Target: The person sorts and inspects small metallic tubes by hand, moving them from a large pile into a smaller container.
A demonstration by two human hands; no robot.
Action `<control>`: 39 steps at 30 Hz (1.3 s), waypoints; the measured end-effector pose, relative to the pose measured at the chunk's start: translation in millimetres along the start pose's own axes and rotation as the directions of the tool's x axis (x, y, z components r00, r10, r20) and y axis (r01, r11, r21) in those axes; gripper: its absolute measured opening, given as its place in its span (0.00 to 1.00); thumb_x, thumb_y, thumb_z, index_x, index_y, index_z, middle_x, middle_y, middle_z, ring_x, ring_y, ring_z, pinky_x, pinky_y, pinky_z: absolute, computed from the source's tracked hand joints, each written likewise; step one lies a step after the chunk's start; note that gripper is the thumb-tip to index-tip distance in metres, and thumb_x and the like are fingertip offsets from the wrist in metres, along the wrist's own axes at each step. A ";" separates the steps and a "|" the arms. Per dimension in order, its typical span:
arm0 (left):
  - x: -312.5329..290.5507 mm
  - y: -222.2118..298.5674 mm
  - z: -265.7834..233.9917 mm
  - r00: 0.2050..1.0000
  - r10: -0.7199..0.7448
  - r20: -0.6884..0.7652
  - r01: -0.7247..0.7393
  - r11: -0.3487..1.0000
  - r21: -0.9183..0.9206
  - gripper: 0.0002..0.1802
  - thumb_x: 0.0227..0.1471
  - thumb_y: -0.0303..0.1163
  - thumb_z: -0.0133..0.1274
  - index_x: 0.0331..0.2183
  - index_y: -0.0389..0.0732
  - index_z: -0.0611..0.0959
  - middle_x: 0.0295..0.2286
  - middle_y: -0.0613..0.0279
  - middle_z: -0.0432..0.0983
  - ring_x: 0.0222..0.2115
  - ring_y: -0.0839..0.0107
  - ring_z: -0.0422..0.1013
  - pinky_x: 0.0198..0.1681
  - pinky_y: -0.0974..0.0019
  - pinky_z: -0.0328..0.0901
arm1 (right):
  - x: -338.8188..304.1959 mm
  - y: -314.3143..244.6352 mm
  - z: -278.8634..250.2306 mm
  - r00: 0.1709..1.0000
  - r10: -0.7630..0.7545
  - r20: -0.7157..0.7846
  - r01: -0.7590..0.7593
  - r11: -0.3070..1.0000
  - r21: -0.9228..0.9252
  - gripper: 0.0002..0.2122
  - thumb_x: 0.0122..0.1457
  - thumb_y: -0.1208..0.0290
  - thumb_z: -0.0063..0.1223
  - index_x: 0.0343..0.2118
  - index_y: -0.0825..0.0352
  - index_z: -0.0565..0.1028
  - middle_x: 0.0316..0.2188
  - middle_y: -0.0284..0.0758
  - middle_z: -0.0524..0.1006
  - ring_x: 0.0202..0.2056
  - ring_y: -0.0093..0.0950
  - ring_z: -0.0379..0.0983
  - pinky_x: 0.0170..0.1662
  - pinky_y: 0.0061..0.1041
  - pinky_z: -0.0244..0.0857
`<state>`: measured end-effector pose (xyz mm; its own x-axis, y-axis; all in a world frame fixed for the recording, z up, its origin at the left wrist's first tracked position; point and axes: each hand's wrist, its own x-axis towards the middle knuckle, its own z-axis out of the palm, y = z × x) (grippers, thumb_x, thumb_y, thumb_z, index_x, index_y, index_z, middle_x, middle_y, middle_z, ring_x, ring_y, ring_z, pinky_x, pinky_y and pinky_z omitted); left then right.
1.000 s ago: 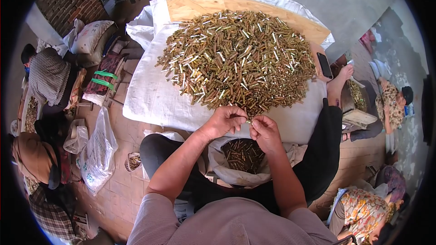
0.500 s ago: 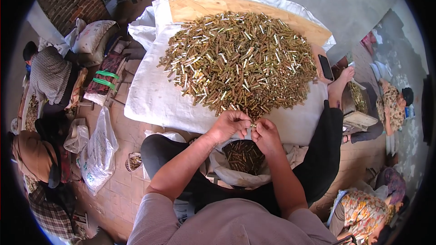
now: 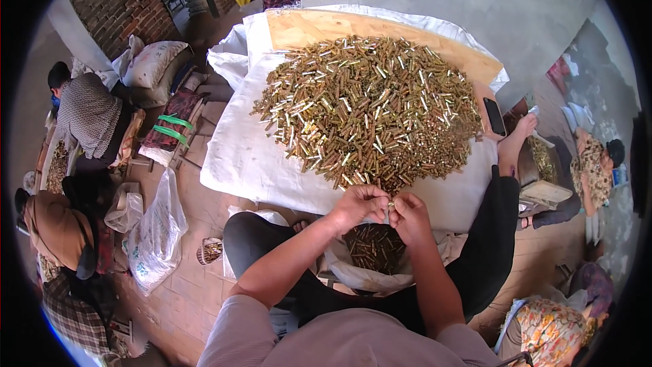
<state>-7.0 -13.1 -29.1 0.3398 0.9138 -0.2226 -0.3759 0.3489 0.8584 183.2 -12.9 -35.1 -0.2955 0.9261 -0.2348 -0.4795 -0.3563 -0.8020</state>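
Observation:
My left hand [image 3: 360,205] and my right hand [image 3: 410,217] meet in front of the table, fingers pinched together. Between their fingertips is a small brass-coloured metal piece [image 3: 391,204], mostly hidden. A large heap of short, rod-like brass-coloured metal pieces [image 3: 367,109] lies just beyond my hands on a white sheet [image 3: 234,156]. Below my hands, between my legs, stands an open white sack [image 3: 337,256] with darker, similar-looking pieces [image 3: 373,248] inside.
A wooden board [image 3: 326,25] edges the heap's far side. A dark phone [image 3: 494,116] lies at its right. At left are a plastic bag [image 3: 157,238], a small basket [image 3: 209,251] and stacked sacks [image 3: 155,64]. Several people sit working on both sides.
The whole scene has shifted a little right and down in the picture. Both hands stay pinched together at the heap's near edge, with the small metal piece still between them.

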 end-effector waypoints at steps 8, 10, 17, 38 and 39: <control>6.5 29.4 -60.5 0.867 0.485 0.112 -0.146 0.033 0.989 0.08 0.44 0.26 0.57 0.31 0.40 0.83 0.32 0.51 0.75 0.32 0.51 0.75 0.39 0.56 0.71 | -3.0 -12.3 -5.7 0.930 0.275 0.243 -0.072 0.786 -0.615 0.06 0.58 0.73 0.59 0.33 0.70 0.77 0.22 0.30 0.76 0.22 0.19 0.71 0.25 0.19 0.65; 5.8 28.8 -56.0 0.894 0.442 0.076 -0.071 -0.028 0.997 0.06 0.46 0.26 0.55 0.31 0.40 0.82 0.32 0.52 0.74 0.32 0.52 0.75 0.38 0.56 0.71 | -0.1 -5.1 -8.3 0.958 0.133 0.254 0.083 0.720 -0.689 0.06 0.57 0.73 0.60 0.32 0.71 0.78 0.24 0.29 0.77 0.24 0.19 0.72 0.29 0.20 0.67; 1.9 30.6 -43.3 0.947 0.322 -0.002 0.088 -0.252 0.964 0.08 0.50 0.28 0.49 0.33 0.43 0.82 0.33 0.51 0.74 0.33 0.56 0.77 0.35 0.57 0.73 | 8.2 -9.4 -16.1 0.946 -0.278 0.163 0.265 0.380 -0.886 0.05 0.50 0.77 0.60 0.30 0.69 0.79 0.25 0.39 0.78 0.26 0.28 0.75 0.32 0.26 0.69; 2.2 39.4 -28.3 0.988 0.128 -0.083 -0.109 0.973 0.203 0.11 0.57 0.24 0.54 0.43 0.33 0.77 0.28 0.63 0.76 0.25 0.76 0.74 0.27 0.73 0.73 | 18.9 12.1 -7.7 0.843 -0.383 0.377 0.355 -0.129 -0.926 0.04 0.46 0.81 0.55 0.27 0.67 0.73 0.29 0.45 0.74 0.28 0.46 0.74 0.32 0.41 0.69; 1.6 39.8 -26.6 0.992 0.105 -0.076 -0.093 0.985 0.143 0.11 0.57 0.24 0.55 0.43 0.33 0.77 0.29 0.62 0.76 0.25 0.75 0.75 0.28 0.72 0.74 | 20.3 14.3 -9.2 0.825 -0.418 0.381 0.364 -0.124 -0.923 0.05 0.45 0.81 0.55 0.25 0.67 0.72 0.28 0.44 0.74 0.28 0.45 0.74 0.31 0.40 0.69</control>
<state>-44.4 7.7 -7.6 0.2319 0.9585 -0.1658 -0.2789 0.2288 0.9327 177.9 2.0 -56.4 -0.3580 0.8652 0.3511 0.7148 0.4959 -0.4932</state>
